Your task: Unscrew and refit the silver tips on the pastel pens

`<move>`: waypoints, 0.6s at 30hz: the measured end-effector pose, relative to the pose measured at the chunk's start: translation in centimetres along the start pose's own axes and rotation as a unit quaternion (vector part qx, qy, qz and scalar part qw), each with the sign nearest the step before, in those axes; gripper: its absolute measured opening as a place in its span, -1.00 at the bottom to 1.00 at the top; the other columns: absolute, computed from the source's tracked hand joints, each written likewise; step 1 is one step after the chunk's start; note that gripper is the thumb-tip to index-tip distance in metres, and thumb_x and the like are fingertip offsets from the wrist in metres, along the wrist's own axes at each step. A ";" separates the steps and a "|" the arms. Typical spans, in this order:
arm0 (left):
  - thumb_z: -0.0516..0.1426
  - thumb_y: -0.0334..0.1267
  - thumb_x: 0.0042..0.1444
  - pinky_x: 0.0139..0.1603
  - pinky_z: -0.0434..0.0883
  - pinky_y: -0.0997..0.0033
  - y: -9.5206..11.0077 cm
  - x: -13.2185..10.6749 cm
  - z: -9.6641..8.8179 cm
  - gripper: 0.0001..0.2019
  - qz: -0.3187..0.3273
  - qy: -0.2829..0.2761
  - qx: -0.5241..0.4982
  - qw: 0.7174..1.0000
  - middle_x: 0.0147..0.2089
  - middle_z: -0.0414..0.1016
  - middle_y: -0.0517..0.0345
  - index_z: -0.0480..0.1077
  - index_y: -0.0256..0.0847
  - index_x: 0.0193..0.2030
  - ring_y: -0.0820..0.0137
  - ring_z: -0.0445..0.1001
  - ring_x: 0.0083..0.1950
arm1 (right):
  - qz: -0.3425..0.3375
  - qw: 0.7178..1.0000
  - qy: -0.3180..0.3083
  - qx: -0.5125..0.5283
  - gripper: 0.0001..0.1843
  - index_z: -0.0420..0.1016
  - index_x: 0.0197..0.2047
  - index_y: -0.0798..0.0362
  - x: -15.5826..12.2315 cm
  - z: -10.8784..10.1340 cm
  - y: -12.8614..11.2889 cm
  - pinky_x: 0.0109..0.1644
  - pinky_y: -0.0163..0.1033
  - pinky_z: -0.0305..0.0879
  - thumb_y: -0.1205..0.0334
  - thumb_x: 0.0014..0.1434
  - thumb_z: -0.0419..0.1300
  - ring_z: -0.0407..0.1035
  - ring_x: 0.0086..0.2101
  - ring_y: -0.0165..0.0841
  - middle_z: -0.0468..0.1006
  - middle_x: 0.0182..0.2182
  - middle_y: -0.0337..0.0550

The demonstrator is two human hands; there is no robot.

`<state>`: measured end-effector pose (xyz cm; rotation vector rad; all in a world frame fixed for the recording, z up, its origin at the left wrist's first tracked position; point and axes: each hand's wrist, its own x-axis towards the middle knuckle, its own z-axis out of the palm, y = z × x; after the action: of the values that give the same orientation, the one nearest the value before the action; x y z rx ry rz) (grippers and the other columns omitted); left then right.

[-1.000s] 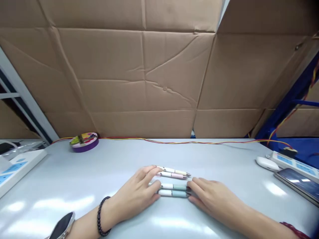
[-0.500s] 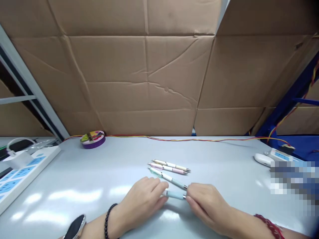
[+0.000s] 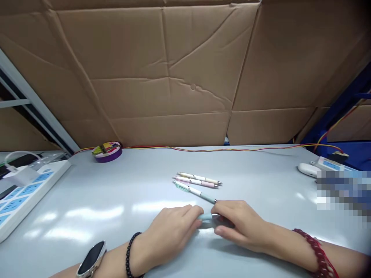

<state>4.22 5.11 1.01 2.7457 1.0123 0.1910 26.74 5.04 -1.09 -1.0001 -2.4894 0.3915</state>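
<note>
My left hand (image 3: 176,229) is closed on a light blue pen (image 3: 205,217). Most of its barrel is hidden by the fingers, and the grip end points right. At the pen's silver tip, my right hand (image 3: 242,222) has its thumb apart from the index finger. The index finger lies close to or against the tip; I cannot tell which. Behind the hands, a green-and-white pen (image 3: 194,191) lies slanted, its tip end close to my right knuckles. Beyond it are a pink-and-white pen (image 3: 197,182) and a cream-and-white pen (image 3: 199,178), side by side.
A purple roll of tape (image 3: 107,152) sits at the back left of the grey table (image 3: 145,170). A white power strip (image 3: 31,191) runs along the left edge. Red and yellow wires (image 3: 185,150) follow the cardboard wall (image 3: 139,96). A white rounded object (image 3: 308,170) lies at the right.
My right thumb has parted from the index finger at the pen tip. My left hand and the blue pen have shifted slightly right. The view has tilted down.
</note>
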 end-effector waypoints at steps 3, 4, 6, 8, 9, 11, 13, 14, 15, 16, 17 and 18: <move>-0.08 -0.29 0.29 -0.39 0.33 0.46 -0.1 0.1 0.1 -0.84 0.010 -0.003 0.015 1.000 -0.20 0.43 0.20 0.15 -0.10 -0.01 0.34 0.46 -0.30 | 0.057 0.997 -0.028 0.039 -0.53 0.25 -0.51 0.06 0.1 0.2 -0.1 -0.47 -0.36 0.10 0.04 0.34 -0.20 0.16 -0.58 -0.46 0.34 -0.60 -0.27; -0.05 -0.27 0.28 -0.43 0.32 0.47 -0.2 0.1 0.1 -0.85 0.013 0.002 0.032 0.999 -0.21 0.43 0.21 0.16 -0.11 -0.02 0.36 0.45 -0.34 | 0.071 0.996 -0.025 0.046 -0.57 0.27 -0.48 0.06 0.1 0.2 0.0 -0.47 -0.37 0.12 0.08 0.34 -0.17 0.18 -0.57 -0.47 0.36 -0.58 -0.28; -0.01 -0.25 0.27 -0.50 0.30 0.49 -0.4 0.3 0.3 -0.90 0.016 0.018 0.073 0.997 -0.23 0.41 0.22 0.18 -0.13 -0.09 0.39 0.43 -0.41 | 0.093 0.993 -0.013 0.064 -0.72 0.31 -0.40 0.05 0.2 0.2 0.0 -0.43 -0.38 0.16 0.15 0.30 -0.05 0.24 -0.51 -0.46 0.41 -0.51 -0.27; -0.02 -0.28 0.27 -0.54 0.27 0.51 -0.8 0.5 0.6 -0.95 0.019 0.033 0.107 0.993 -0.26 0.40 0.24 0.19 -0.14 -0.15 0.43 0.41 -0.45 | 0.104 0.991 0.001 0.085 -0.85 0.32 -0.34 0.04 0.3 0.0 0.1 -0.38 -0.36 0.22 0.20 0.25 0.04 0.29 -0.44 -0.43 0.44 -0.44 -0.24; -0.02 -0.30 0.27 -0.55 0.26 0.52 -0.9 0.6 0.7 -0.97 0.022 0.038 0.117 0.992 -0.28 0.39 0.25 0.19 -0.15 -0.17 0.44 0.40 -0.45 | 0.098 0.991 0.008 0.094 -0.90 0.33 -0.32 0.04 0.4 -0.1 0.2 -0.34 -0.34 0.25 0.22 0.23 0.07 0.30 -0.40 -0.40 0.45 -0.40 -0.22; -0.03 -0.33 0.27 -0.56 0.24 0.52 -1.2 0.7 1.0 -0.97 0.034 0.047 0.137 0.989 -0.30 0.39 0.25 0.20 -0.15 -0.19 0.43 0.39 -0.44 | 0.069 0.992 0.016 0.104 -0.93 0.33 -0.25 0.03 0.5 -0.3 0.2 -0.20 -0.27 0.29 0.23 0.21 0.08 0.33 -0.26 -0.34 0.45 -0.26 -0.14; -0.04 -0.36 0.25 -0.59 0.21 0.51 -1.3 0.7 1.1 -0.94 0.055 0.058 0.167 0.983 -0.33 0.38 0.24 0.22 -0.16 -0.22 0.43 0.37 -0.47 | 0.044 0.994 0.020 0.100 -0.87 0.32 -0.15 0.01 0.7 -0.5 0.2 -0.04 -0.19 0.27 0.21 0.24 0.05 0.28 -0.09 -0.29 0.41 -0.11 -0.07; -0.05 -0.39 0.25 -0.60 0.19 0.51 -1.3 0.6 1.1 -0.91 0.068 0.064 0.184 0.979 -0.35 0.37 0.23 0.23 -0.17 -0.22 0.42 0.36 -0.48 | 0.038 0.995 0.022 0.092 -0.86 0.32 -0.13 0.01 0.7 -0.6 0.1 0.02 -0.16 0.24 0.21 0.26 0.01 0.25 -0.05 -0.29 0.38 -0.07 -0.06; -0.07 -0.43 0.24 -0.61 0.19 0.49 -1.2 0.5 1.1 -0.88 0.083 0.072 0.200 0.974 -0.37 0.37 0.21 0.25 -0.18 -0.22 0.41 0.34 -0.50 | 0.037 0.996 0.024 0.081 -0.84 0.32 -0.15 0.00 0.8 -0.6 0.1 0.03 -0.15 0.23 0.21 0.29 -0.03 0.24 -0.04 -0.29 0.37 -0.07 -0.07; -0.08 -0.47 0.22 -0.61 0.19 0.48 -1.1 0.4 1.0 -0.84 0.098 0.081 0.216 0.968 -0.38 0.37 0.20 0.26 -0.19 -0.20 0.40 0.33 -0.50 | 0.040 0.997 0.023 0.068 -0.81 0.33 -0.19 0.00 0.8 -0.6 0.1 0.01 -0.15 0.24 0.21 0.31 -0.08 0.25 -0.07 -0.30 0.38 -0.11 -0.08; -0.10 -0.50 0.21 -0.61 0.19 0.46 -1.0 0.3 1.0 -0.81 0.111 0.091 0.231 0.962 -0.39 0.37 0.18 0.27 -0.21 -0.17 0.39 0.33 -0.51 | 0.045 0.997 0.021 0.055 -0.77 0.33 -0.26 0.01 0.9 -0.6 0.1 -0.04 -0.16 0.25 0.21 0.32 -0.12 0.27 -0.13 -0.30 0.39 -0.17 -0.10; -0.10 -0.53 0.20 -0.61 0.19 0.44 -0.8 0.3 0.9 -0.78 0.123 0.101 0.245 0.957 -0.40 0.37 0.17 0.27 -0.23 -0.14 0.38 0.33 -0.50 | 0.049 0.998 0.015 0.042 -0.72 0.31 -0.33 0.02 0.9 -0.5 0.1 -0.11 -0.17 0.26 0.21 0.33 -0.14 0.29 -0.21 -0.31 0.40 -0.25 -0.13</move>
<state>4.10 5.78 -0.09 3.3659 0.8495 0.3002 26.47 5.77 -0.42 -1.0886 -2.3830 0.5023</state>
